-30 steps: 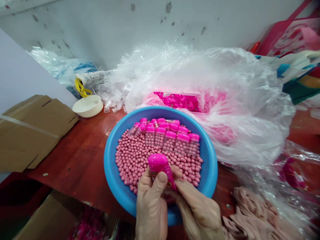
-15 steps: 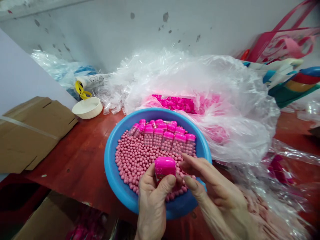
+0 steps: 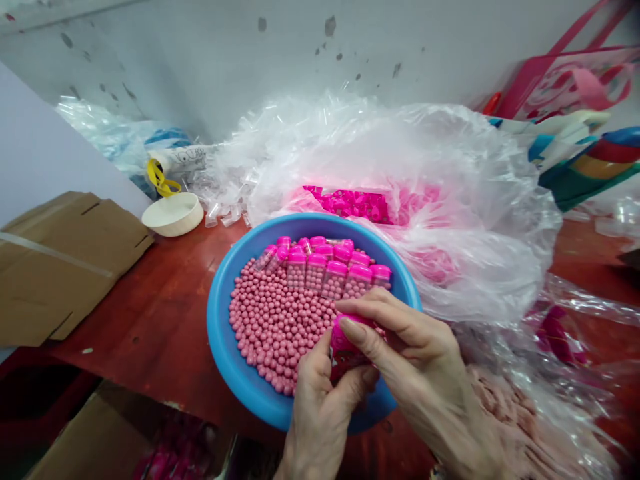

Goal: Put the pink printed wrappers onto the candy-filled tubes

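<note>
My left hand (image 3: 323,407) is closed around a small container with a bright pink cap (image 3: 342,339), held over the near right part of a blue basin (image 3: 227,373). The fingers and thumb of my right hand (image 3: 423,363) grip the top of that cap. My fingers cover most of the container's body. Below lie many small pink beads (image 3: 273,320) in the basin. Several clear bottles with pink caps (image 3: 316,273), filled with such beads, rest on them along the far side.
Behind the basin, a big clear plastic bag (image 3: 465,193) holds pink parts (image 3: 355,203). At left are a white round dish (image 3: 173,215), a yellow strap (image 3: 161,179), loose clear tubes (image 3: 231,212) and folded cardboard (image 3: 70,267). Crumpled plastic (image 3: 540,393) covers the right of the red table (image 3: 150,333).
My right hand has moved left and closed on the container's pink cap. My left hand has shifted slightly right and tilted the container.
</note>
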Tool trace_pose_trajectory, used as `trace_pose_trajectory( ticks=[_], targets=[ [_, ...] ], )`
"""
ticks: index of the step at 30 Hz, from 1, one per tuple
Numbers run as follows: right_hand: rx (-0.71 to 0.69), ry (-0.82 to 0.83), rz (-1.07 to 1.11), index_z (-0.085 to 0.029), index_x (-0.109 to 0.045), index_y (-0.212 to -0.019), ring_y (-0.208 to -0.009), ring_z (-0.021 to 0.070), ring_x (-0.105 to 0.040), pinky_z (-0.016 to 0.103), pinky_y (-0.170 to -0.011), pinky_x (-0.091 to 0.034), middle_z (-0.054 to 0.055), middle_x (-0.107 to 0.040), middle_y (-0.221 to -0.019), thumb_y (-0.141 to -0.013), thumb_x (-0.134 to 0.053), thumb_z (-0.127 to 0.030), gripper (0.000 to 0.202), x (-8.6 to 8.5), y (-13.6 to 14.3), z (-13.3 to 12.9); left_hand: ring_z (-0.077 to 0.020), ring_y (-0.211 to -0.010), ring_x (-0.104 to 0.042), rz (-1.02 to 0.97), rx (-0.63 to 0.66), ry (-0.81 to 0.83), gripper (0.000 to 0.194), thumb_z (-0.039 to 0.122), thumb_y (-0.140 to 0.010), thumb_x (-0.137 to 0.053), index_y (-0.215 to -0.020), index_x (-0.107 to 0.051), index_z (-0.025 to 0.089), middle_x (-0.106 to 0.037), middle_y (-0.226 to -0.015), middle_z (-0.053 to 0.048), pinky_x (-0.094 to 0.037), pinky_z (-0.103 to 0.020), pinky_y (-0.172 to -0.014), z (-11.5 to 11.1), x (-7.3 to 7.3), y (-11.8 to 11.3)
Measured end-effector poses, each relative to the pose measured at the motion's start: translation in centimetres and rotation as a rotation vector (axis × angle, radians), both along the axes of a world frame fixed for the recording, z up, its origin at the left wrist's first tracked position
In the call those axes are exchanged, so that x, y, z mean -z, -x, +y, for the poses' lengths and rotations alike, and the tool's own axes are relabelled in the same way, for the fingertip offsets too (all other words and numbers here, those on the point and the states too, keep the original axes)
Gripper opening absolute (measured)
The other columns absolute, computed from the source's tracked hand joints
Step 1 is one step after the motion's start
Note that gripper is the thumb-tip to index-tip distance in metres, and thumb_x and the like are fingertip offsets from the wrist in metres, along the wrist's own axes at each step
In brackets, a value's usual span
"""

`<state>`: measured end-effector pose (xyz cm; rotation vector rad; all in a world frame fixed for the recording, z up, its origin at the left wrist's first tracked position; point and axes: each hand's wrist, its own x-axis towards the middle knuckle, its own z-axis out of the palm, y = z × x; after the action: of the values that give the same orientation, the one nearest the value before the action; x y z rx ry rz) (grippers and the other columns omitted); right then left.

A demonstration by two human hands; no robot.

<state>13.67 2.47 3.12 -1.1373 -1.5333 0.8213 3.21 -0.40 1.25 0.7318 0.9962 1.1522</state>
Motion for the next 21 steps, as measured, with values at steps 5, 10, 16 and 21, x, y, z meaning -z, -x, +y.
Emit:
trace_pose_trajectory(
  ticks=[5, 10, 16, 21],
  targets=[
    [0.002, 0.049, 0.078, -0.021, -0.073, -0.080, -0.069, 0.0127, -0.061, 0.022, -0.060, -0.050, 0.000, -0.065, -0.074, -0.081, -0.062, -0.015, 0.012, -0.1, 0.4, 0.3, -0.0057, -0.048, -0.034, 0.065, 0.033, 0.041, 0.019, 0.016, -0.076, -0.067, -0.095, -0.072, 0.018, -0.047, -0.056, 0.005, -0.029, -0.017, -0.043, 0.0, 0.1, 0.1],
    [0.017, 0.094, 0.151, -0.022, -0.073, -0.076, -0.067, 0.0112, -0.061, 0.020, -0.060, -0.049, -0.002, -0.067, -0.073, -0.078, -0.065, -0.015, 0.011, 0.3, 0.4, 0.6, -0.0032, -0.041, -0.026, -0.021, 0.046, 0.093, 0.013, 0.022, -0.077, -0.067, -0.087, -0.064, 0.015, -0.040, -0.051, 0.008, -0.020, -0.016, -0.037, -0.2, 0.6, 0.0],
    [-0.008, 0.209, 0.192, -0.021, -0.073, -0.073, -0.067, 0.0118, -0.061, 0.023, -0.061, -0.047, -0.002, -0.068, -0.072, -0.077, -0.067, -0.018, 0.007, 0.2, 0.4, 1.5, -0.0014, -0.036, -0.023, -0.084, 0.066, 0.150, 0.020, 0.026, -0.073, -0.071, -0.078, -0.054, 0.017, -0.041, -0.045, 0.011, -0.016, -0.015, -0.035, 0.0, 1.3, 0.1],
    [0.095, 0.078, 0.159, -0.024, -0.074, -0.078, -0.067, 0.0109, -0.059, 0.023, -0.061, -0.046, -0.003, -0.069, -0.073, -0.079, -0.068, -0.023, 0.007, -1.4, -0.4, 3.6, 0.0001, -0.033, -0.023, -0.167, 0.085, 0.220, 0.020, 0.023, -0.076, -0.067, -0.068, -0.050, 0.017, -0.048, -0.043, 0.008, -0.014, -0.015, -0.034, -0.2, 1.1, 0.4]
  ],
)
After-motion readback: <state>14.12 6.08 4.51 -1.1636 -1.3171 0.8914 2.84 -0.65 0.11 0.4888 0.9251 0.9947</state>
